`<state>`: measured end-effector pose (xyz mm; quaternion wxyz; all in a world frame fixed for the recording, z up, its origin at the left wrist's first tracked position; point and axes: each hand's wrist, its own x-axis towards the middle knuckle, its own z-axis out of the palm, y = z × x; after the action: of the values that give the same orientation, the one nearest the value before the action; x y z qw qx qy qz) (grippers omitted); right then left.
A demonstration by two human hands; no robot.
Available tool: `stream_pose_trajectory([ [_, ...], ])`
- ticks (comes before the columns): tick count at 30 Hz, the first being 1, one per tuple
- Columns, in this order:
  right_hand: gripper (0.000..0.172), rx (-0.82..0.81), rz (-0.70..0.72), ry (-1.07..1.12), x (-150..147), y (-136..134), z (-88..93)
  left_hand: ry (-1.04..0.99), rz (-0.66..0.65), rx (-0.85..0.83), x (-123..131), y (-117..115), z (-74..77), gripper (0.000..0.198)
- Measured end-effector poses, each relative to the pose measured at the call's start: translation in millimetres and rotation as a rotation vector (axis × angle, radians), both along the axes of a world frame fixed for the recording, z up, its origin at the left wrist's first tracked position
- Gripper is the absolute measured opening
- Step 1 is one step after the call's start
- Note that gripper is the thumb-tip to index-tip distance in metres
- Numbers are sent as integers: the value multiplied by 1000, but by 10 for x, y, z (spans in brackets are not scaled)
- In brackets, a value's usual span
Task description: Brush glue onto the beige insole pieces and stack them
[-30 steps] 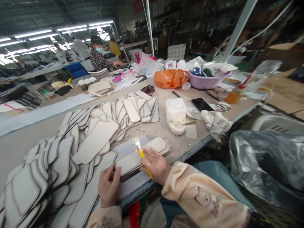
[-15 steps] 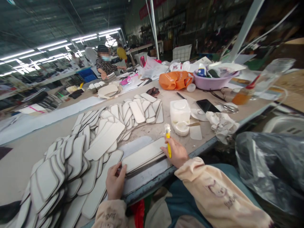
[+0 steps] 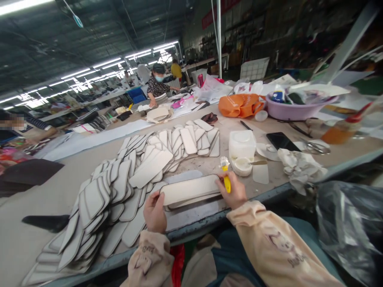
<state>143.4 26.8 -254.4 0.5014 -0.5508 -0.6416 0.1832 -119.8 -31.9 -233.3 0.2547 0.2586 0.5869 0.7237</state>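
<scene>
My left hand (image 3: 155, 210) pinches the left end of a long off-white panel (image 3: 189, 189) with rounded corners and a dark edge. The panel is raised a little above more panels of the same shape lying below it. Held in my right hand (image 3: 234, 192) is a yellow-handled brush (image 3: 227, 184), its white-smeared head pointing up; the fingers of that hand also touch the panel's right end. Beyond it stand a white plastic container (image 3: 241, 144) and a small round cup of white paste (image 3: 241, 166) with a flat stick across its rim.
Overlapping piles of pale panels (image 3: 119, 179) spread across the left. Toward the right lie a phone (image 3: 283, 141), crumpled paper (image 3: 301, 165) and scissors (image 3: 317, 147). Farther back are an orange bag (image 3: 239, 105) and a purple basin (image 3: 295, 111). Another person (image 3: 158, 85) works across the table.
The view has swung left, so things appear farther right. My left hand has taken hold of the top panel's end and both hands have lifted it slightly. The brush stays in my right hand.
</scene>
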Motion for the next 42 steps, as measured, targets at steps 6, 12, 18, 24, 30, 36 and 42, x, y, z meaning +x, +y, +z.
stream_pose_trajectory([
  [6,33,-26,115,431,-168,-195,217,-413,-89,226,107,172,519,9],
  [12,41,-56,187,634,-246,-241,262,-691,-86,163,293,296,580,15],
  [18,40,-85,224,556,-206,-233,104,-717,-64,52,352,331,395,11],
  [24,37,-71,143,252,-216,-245,28,-343,94,-41,310,342,299,23],
  [30,37,-89,144,389,-236,-271,88,-63,206,7,151,-34,246,44],
  [36,43,-91,243,637,-336,-398,312,-644,-711,-362,639,-494,184,54],
  [42,45,-146,298,711,-310,-449,296,-909,-429,117,797,-140,460,24],
])
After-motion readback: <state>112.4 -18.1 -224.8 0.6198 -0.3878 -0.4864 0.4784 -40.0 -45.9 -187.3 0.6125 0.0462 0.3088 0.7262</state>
